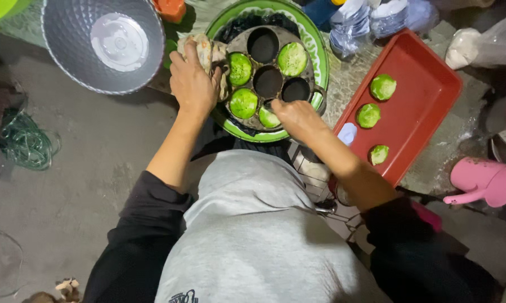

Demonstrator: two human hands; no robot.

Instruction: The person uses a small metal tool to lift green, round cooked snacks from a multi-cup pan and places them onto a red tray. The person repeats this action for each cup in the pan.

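We looked down and saw our two hands over a round dark pan with seven cups in it. The pan sat inside a green bowl with a pale pattern on its rim.

Our left hand was at the left edge of the pan. Its fingers were curled tight around a folded cloth, and the cloth was pressed against the pan's side.

Our right hand was at the near edge of the pan. Its fingers were bent down onto a green cake in the closest cup (we could not tell if they pinched it or only touched it, because the hand hid the tips).

Three more green cakes sat in their cups: one at the left, one lower left and one at the upper right. Three cups were black inside, with no cake to see.

Just right of the green bowl lay a red tray. Three green cakes lay on it in a line, well apart from each other, the top one, the middle one and the bottom one.

A silver bucket stood at the upper left. A pink jug lay on its side, far right. A heap of green cord lay on the ground at the left.
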